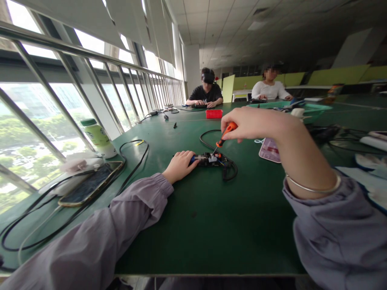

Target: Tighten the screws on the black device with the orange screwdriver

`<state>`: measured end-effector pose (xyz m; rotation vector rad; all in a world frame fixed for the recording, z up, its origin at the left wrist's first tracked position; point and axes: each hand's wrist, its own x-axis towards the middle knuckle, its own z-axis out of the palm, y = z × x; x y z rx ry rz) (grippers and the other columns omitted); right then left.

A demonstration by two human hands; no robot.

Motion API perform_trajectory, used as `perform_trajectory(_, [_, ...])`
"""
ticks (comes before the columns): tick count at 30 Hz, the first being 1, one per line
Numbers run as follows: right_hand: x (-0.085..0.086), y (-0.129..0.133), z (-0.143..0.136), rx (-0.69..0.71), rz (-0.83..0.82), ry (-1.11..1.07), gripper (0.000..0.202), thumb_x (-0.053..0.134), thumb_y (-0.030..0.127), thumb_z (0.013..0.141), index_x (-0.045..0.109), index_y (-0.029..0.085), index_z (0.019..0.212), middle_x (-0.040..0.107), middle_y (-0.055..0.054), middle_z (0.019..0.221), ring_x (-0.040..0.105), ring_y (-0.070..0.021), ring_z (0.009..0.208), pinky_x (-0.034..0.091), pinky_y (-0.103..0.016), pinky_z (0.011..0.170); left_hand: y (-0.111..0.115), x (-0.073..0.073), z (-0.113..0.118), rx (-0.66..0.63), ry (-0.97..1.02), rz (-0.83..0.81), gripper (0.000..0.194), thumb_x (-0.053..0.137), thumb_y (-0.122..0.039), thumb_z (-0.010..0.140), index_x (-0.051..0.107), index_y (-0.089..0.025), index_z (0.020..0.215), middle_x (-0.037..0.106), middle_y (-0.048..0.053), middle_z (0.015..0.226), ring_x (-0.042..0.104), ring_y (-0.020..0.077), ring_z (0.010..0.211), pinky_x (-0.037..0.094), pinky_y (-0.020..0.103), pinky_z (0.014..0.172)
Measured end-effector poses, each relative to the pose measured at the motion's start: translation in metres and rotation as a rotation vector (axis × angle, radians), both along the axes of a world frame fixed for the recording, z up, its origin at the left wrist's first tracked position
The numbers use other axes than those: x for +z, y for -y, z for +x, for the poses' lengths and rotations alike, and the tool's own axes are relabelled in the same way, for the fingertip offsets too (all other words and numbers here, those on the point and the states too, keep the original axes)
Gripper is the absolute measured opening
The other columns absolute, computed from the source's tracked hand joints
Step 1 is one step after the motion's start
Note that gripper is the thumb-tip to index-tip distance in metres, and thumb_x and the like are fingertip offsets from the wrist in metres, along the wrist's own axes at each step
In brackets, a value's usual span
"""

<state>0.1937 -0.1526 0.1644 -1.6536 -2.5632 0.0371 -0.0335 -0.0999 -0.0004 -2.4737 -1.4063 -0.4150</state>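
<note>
Along the left side of the green table (193, 237), we see a metal railing (72, 51) before the windows, with pale blinds (130, 24) above. On the table at near left, we find a phone (92, 187); beyond it stands a green-capped bottle (98, 139), and to its right curves a black cable (148, 150) with a yellow tie (139, 142). Farther off, we note a red box (214, 114). To the right lie a pink phone (270, 152) and, beyond it, a teal basket (317, 108). At the far side, we observe a person in black (213, 93) and, farther right, a person in white (270, 89), with green partitions (338, 77) behind.
</note>
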Motion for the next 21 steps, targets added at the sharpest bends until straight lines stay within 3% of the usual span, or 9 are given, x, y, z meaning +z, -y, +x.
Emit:
perform_trajectory(2, [-0.0002, -0.0001, 0.0001, 0.04, 0.023, -0.004, 0.019, 0.059, 0.032, 0.077, 0.064, 0.02, 0.091, 0.07, -0.004, 0.085, 0.065, -0.0169, 0.065, 0.042, -0.027, 0.057, 0.0004, 0.0003, 0.0007, 0.0, 0.0, -0.002, 0.038, 0.032, -0.046, 0.093, 0.052, -0.017, 0.108, 0.062, 0.009, 0.103, 0.057, 0.0235, 0.097, 0.041, 0.037, 0.086])
perform_trajectory(8, [-0.0002, 0.0051, -0.0037, -0.052, -0.143, 0.027, 0.039, 0.038, 0.047, 0.088, 0.063, 0.017, 0.09, 0.063, -0.004, 0.053, 0.059, -0.0161, 0.048, 0.04, -0.029, 0.053, 0.001, 0.0014, 0.0013, -0.005, 0.017, 0.0, 0.037, 0.033, -0.046, 0.093, 0.052, -0.018, 0.107, 0.062, 0.009, 0.102, 0.057, 0.023, 0.096, 0.041, 0.037, 0.086])
perform_trajectory(10, [-0.0008, 0.0033, -0.0042, -0.042, -0.07, 0.028, 0.032, 0.044, 0.043, 0.085, 0.063, 0.018, 0.094, 0.066, -0.004, 0.061, 0.06, -0.0164, 0.053, 0.04, -0.029, 0.054, 0.0005, 0.0013, 0.0009, -0.003, 0.015, 0.001, 0.037, 0.033, -0.046, 0.093, 0.052, -0.018, 0.107, 0.062, 0.008, 0.102, 0.057, 0.0228, 0.097, 0.041, 0.036, 0.086])
perform_trajectory(14, [-0.002, -0.0018, -0.0033, 0.053, 0.099, 0.022, 0.028, 0.058, 0.03, 0.075, 0.062, 0.022, 0.102, 0.067, -0.006, 0.096, 0.062, -0.0183, 0.074, 0.04, -0.028, 0.06, -0.0003, 0.0005, 0.0006, 0.001, 0.004, 0.001, 0.037, 0.033, -0.046, 0.093, 0.052, -0.018, 0.107, 0.062, 0.008, 0.102, 0.057, 0.0223, 0.097, 0.041, 0.035, 0.086])
perform_trajectory(18, [-0.0019, 0.0002, -0.0047, -0.029, -0.003, 0.043, 0.029, 0.046, 0.041, 0.084, 0.062, 0.019, 0.094, 0.066, -0.006, 0.079, 0.058, -0.0169, 0.062, 0.037, -0.029, 0.057, 0.0002, -0.0002, 0.0007, 0.001, 0.007, 0.002, 0.037, 0.032, -0.046, 0.093, 0.052, -0.018, 0.107, 0.062, 0.008, 0.102, 0.057, 0.0221, 0.096, 0.041, 0.035, 0.086])
perform_trajectory(21, [-0.0023, 0.0013, -0.0063, -0.047, 0.05, 0.054, 0.038, 0.032, 0.044, 0.089, 0.06, 0.018, 0.086, 0.065, -0.008, 0.081, 0.057, -0.0183, 0.066, 0.036, -0.029, 0.058, 0.0003, -0.0005, 0.0007, -0.002, 0.014, 0.001, 0.038, 0.032, -0.046, 0.093, 0.052, -0.018, 0.107, 0.062, 0.008, 0.102, 0.057, 0.0224, 0.096, 0.041, 0.036, 0.085])
